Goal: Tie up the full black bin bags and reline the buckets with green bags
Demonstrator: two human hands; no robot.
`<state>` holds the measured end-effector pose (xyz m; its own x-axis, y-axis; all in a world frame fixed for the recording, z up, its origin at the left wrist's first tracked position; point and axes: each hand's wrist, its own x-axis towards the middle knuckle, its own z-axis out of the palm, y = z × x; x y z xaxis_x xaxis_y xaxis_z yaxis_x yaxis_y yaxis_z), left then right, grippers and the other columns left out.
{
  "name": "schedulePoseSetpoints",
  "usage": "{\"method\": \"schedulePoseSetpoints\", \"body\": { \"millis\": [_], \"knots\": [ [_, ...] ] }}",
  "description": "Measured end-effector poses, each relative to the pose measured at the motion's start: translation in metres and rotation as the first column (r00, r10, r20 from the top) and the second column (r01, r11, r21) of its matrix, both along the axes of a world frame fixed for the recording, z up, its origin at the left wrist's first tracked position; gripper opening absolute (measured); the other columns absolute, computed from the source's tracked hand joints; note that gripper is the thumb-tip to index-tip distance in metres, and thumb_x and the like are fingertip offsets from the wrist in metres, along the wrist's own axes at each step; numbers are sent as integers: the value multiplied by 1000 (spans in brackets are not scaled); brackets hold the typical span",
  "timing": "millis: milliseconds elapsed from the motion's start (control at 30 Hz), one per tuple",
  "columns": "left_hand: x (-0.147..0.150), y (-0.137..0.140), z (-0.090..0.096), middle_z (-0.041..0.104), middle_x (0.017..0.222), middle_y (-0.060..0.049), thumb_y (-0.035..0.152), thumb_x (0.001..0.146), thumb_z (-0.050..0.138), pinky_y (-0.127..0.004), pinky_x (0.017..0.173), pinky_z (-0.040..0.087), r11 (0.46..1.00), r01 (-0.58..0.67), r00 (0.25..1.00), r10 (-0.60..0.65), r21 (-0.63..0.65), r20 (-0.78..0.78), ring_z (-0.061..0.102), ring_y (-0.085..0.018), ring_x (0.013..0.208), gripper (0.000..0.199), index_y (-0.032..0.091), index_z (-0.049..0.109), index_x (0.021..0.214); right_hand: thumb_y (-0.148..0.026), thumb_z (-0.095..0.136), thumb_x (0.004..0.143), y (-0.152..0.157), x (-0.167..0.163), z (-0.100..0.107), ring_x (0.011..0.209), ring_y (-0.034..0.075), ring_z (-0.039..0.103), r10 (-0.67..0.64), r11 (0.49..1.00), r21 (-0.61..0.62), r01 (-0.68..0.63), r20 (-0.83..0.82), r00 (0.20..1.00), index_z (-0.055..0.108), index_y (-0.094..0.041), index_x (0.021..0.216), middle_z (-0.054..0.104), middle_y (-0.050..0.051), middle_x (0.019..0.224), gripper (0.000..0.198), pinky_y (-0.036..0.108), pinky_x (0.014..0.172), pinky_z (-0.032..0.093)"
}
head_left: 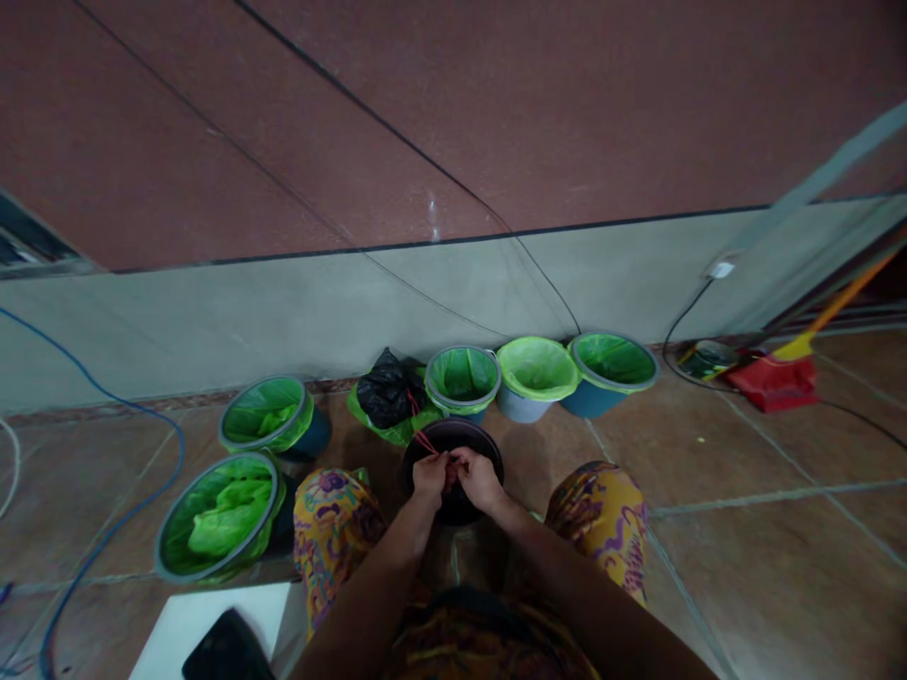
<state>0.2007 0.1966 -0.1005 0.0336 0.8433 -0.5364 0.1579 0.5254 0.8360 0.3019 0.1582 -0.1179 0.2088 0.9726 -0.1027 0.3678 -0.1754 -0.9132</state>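
My left hand (429, 475) and my right hand (479, 478) meet over a dark round bucket (453, 516) between my knees. The fingers of both are closed in a pinch around red string (423, 440), which is bunched where they meet. From my left hand the strands run up and left toward a black plastic bag (386, 389). That bag is crumpled and lies on a green plastic bag (398, 433) by the wall. How the string is looped between my fingers is too small to make out.
Bins with green liners, such as a grey-rimmed bin (462, 351) and a pale bin (524, 407), stand along the wall. Two more lined bins, including a near-left bin (164, 557), are at left. A red dustpan (776, 382), blue hose (106, 538) and black phone-like object (225, 650) also show.
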Motion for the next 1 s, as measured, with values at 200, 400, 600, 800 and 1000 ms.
{"method": "schedulePoseSetpoints", "body": {
  "millis": [200,400,600,800,1000],
  "knots": [
    [-1,4,-2,52,46,4,32,89,52,-21,40,34,997,44,997,-40,56,-72,44,-8,36,33,18,56,60,-11,43,89,-5,1,10,94,18,64,71,997,-49,-59,305,950,69,-17,87,70,10,97,27,26,85,46],
    [-12,17,-6,54,47,3,40,88,56,-21,46,36,936,322,922,-276,141,-272,50,-10,43,35,17,61,62,-11,49,81,0,11,10,79,14,58,190,975,-125,-181,63,980,64,-18,75,66,4,83,17,26,78,44],
    [-13,29,-4,60,57,2,19,79,60,-22,58,39,882,408,881,-313,236,-354,56,-10,57,16,17,64,64,-19,61,63,0,23,12,68,11,54,123,904,-272,-331,-577,808,62,-19,78,59,-3,71,15,26,67,44],
    [-22,11,-11,58,58,5,23,68,65,-22,52,37,959,270,935,-282,81,217,49,-9,48,14,18,59,81,-28,74,57,-6,31,12,68,11,55,13,889,-330,-318,-675,737,65,-18,80,62,-2,73,27,27,68,45],
    [-29,-6,-10,61,70,3,14,57,63,-21,62,40,923,315,882,-371,222,290,55,-10,65,21,17,60,78,-27,77,60,-10,30,7,66,10,55,-109,897,-388,-212,-659,744,66,-18,80,63,-2,71,25,26,66,43]
  ]
}}
